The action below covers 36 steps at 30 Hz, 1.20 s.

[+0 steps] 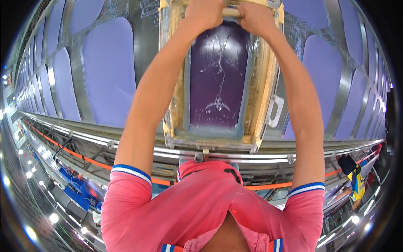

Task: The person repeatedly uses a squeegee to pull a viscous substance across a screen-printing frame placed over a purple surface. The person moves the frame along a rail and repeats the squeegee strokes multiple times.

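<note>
Both my arms reach forward over a screen-printing frame (265, 92) with a worn, tape-covered yellowish rim. At the frame's far end, my left hand (205, 13) and my right hand (255, 17) are closed around a pale squeegee handle (231, 13), whose bare middle shows between them. The squeegee's blade is mostly hidden. Nearer to me, the screen's dark purple mesh window (216, 84) shows wet, shiny streaks of ink and a fine pale pattern. A white pull handle (275, 111) is fixed to the frame's right side.
Light purple cut panels (109, 75) lie in rows along the long table, with more panels (321, 80) to the right. A metal rail (168, 152) and an orange strip (268, 186) run along the near edge. At far right stands another person (356, 180) in yellow and blue.
</note>
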Each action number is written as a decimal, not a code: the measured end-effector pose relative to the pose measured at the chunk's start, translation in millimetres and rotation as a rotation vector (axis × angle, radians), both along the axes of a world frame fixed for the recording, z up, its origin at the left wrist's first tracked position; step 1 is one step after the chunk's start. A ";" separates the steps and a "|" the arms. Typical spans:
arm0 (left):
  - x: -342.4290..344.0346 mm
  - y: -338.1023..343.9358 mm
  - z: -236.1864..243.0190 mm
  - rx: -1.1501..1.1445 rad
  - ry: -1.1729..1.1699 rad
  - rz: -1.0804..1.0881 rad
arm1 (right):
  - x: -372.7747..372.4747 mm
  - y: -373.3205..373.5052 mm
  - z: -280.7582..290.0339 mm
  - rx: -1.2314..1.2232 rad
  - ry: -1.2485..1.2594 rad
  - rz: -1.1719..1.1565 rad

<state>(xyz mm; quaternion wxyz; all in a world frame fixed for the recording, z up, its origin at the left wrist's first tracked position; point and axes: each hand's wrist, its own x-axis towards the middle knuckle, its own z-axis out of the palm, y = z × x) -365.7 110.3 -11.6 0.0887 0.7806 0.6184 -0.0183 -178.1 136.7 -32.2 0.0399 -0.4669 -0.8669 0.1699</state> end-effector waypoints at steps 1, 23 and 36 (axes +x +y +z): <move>-1.7 -29.3 4.5 0.026 0.015 -0.020 | -1.0 -27.9 0.1 0.024 0.038 0.035; 16.2 -201.8 18.4 -0.158 -0.107 0.015 | 24.3 -196.6 24.0 -0.146 0.031 0.082; -9.0 64.8 -2.0 -0.011 -0.039 -0.012 | -6.8 67.8 4.6 -0.094 -0.063 -0.013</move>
